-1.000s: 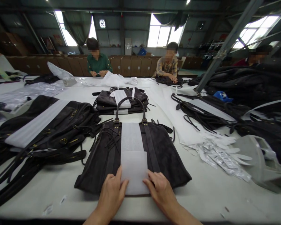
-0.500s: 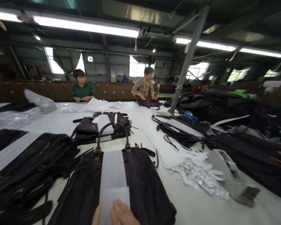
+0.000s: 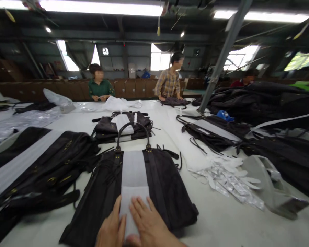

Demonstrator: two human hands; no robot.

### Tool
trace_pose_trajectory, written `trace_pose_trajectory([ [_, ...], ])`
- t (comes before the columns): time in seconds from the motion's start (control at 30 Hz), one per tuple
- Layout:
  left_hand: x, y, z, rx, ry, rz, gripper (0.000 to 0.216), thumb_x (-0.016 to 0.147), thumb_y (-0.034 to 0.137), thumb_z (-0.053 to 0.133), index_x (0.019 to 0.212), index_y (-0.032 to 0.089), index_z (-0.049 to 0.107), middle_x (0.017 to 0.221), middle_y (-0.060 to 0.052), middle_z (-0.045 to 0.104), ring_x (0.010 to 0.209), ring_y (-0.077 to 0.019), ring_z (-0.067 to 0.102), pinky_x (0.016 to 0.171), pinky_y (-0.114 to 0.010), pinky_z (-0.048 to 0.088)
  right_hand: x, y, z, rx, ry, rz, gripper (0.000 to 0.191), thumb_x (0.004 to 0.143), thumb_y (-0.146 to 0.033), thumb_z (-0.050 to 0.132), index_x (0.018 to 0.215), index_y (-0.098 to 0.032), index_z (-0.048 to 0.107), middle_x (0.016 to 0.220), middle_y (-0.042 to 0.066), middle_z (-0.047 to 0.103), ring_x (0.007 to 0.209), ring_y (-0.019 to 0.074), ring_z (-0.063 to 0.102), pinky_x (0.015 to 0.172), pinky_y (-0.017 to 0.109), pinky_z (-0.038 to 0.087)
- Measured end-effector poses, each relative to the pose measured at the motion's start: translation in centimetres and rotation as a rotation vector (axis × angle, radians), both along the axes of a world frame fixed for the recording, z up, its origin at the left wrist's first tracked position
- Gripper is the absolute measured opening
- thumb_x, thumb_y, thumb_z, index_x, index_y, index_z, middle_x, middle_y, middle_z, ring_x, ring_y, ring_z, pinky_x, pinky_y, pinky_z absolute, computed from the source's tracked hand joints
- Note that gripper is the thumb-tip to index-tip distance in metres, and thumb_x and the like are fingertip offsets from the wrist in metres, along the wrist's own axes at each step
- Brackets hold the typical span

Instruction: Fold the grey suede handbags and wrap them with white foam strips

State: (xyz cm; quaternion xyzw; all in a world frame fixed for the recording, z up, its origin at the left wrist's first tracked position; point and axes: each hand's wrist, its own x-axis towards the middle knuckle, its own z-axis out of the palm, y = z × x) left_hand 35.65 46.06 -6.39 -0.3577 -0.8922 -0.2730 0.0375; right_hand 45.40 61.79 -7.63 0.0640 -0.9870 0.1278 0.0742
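Observation:
A dark suede handbag lies flat in front of me, handle pointing away. A white foam strip runs down its middle. My left hand and my right hand both lie flat on the near end of that strip, fingers stretched out and side by side. Neither hand holds anything.
A pile of dark bags with a white strip lies to my left, a folded stack beyond. Silver packets and white paper slips lie right, beside a grey tray. Two people work across the table.
The view swung up and has dropped partly back. My hands have moved closer together on the strip's near end.

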Motion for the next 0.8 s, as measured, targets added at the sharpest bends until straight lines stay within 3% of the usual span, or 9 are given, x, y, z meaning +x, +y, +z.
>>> trace_pose_trajectory([
  [0.07, 0.6, -0.3, 0.5, 0.017, 0.174, -0.052, 0.046, 0.093, 0.025, 0.039, 0.139, 0.020, 0.038, 0.116, -0.012, 0.063, 0.104, -0.0215, 0.063, 0.085, -0.036, 0.053, 0.2, 0.0, 1.2, -0.048, -0.098, -0.018, 0.078, 0.090, -0.057, 0.043, 0.149, -0.013, 0.018, 0.153, 0.014, 0.019, 0.141, 0.0307, 0.020, 0.113, 0.055, 0.019],
  [0.17, 1.6, 0.3, 0.9, -0.006, 0.413, -0.197, 0.052, 0.092, 0.027, 0.044, 0.142, 0.016, 0.031, 0.139, -0.016, 0.047, 0.131, -0.0254, 0.041, 0.105, -0.046, 0.037, -0.2, -0.2, 1.0, -0.029, -0.151, -0.006, 0.072, 0.092, -0.046, 0.043, 0.150, -0.015, 0.013, 0.155, 0.011, 0.015, 0.142, 0.0291, 0.014, 0.114, 0.054, 0.016],
  [0.3, 3.0, 1.2, -0.1, -0.061, 0.499, -0.378, 0.085, 0.086, 0.060, 0.043, 0.145, 0.003, 0.020, 0.150, -0.026, 0.025, 0.141, -0.0331, 0.019, 0.104, -0.044, 0.036, -0.9, -0.3, 1.0, -0.005, -0.170, 0.033, 0.073, 0.085, -0.034, 0.052, 0.149, -0.018, 0.021, 0.154, 0.014, 0.017, 0.140, 0.0334, 0.020, 0.111, 0.058, 0.022],
  [0.47, 3.3, 1.2, -2.4, -0.067, 0.573, -0.373, 0.112, 0.069, 0.083, 0.039, 0.147, 0.006, 0.015, 0.153, -0.028, 0.008, 0.140, -0.0399, 0.017, 0.102, -0.048, 0.033, -1.0, 0.9, 4.2, -0.186, -0.235, 0.055, 0.067, 0.079, -0.016, 0.047, 0.145, -0.016, 0.034, 0.149, 0.014, 0.031, 0.138, 0.0307, 0.028, 0.110, 0.054, 0.027],
  [0.57, 3.3, 1.2, -3.0, -0.122, 0.566, -0.339, 0.117, 0.062, 0.086, 0.045, 0.148, 0.011, 0.016, 0.153, -0.027, 0.014, 0.137, -0.0412, 0.025, 0.101, -0.049, 0.033, -1.4, 1.5, 5.1, -0.358, -0.237, 0.000, 0.066, 0.076, -0.010, 0.044, 0.142, -0.013, 0.038, 0.146, 0.014, 0.038, 0.136, 0.0273, 0.032, 0.111, 0.051, 0.027],
  [0.67, 3.6, 1.2, -3.3, -0.206, 0.527, -0.310, 0.116, 0.058, 0.080, 0.059, 0.147, 0.014, 0.022, 0.148, -0.027, 0.028, 0.132, -0.0418, 0.034, 0.101, -0.050, 0.034, -1.5, 1.7, 5.4, -0.636, -0.169, -0.227, 0.060, 0.081, -0.008, 0.039, 0.140, -0.010, 0.038, 0.133, 0.017, 0.053, 0.126, 0.0217, 0.048, 0.107, 0.043, 0.037],
  [0.73, 4.0, 0.9, -3.8, -0.221, 0.520, -0.336, 0.104, 0.060, 0.072, 0.066, 0.144, 0.019, 0.032, 0.143, -0.025, 0.038, 0.129, -0.0419, 0.039, 0.098, -0.050, 0.037, -0.6, 2.3, 6.1, -0.799, -0.102, -0.346, 0.053, 0.085, -0.013, 0.042, 0.138, -0.012, 0.040, 0.124, 0.016, 0.061, 0.117, 0.0203, 0.057, 0.100, 0.038, 0.045],
  [0.8, 4.2, 0.8, -4.7, -0.214, 0.517, -0.352, 0.081, 0.067, 0.061, 0.067, 0.136, 0.024, 0.046, 0.136, -0.022, 0.048, 0.125, -0.0419, 0.043, 0.095, -0.051, 0.040, 1.4, 4.2, 7.3, -0.920, -0.010, -0.375, 0.050, 0.085, -0.022, 0.051, 0.134, -0.017, 0.045, 0.121, 0.012, 0.064, 0.111, 0.0199, 0.061, 0.095, 0.036, 0.049],
])
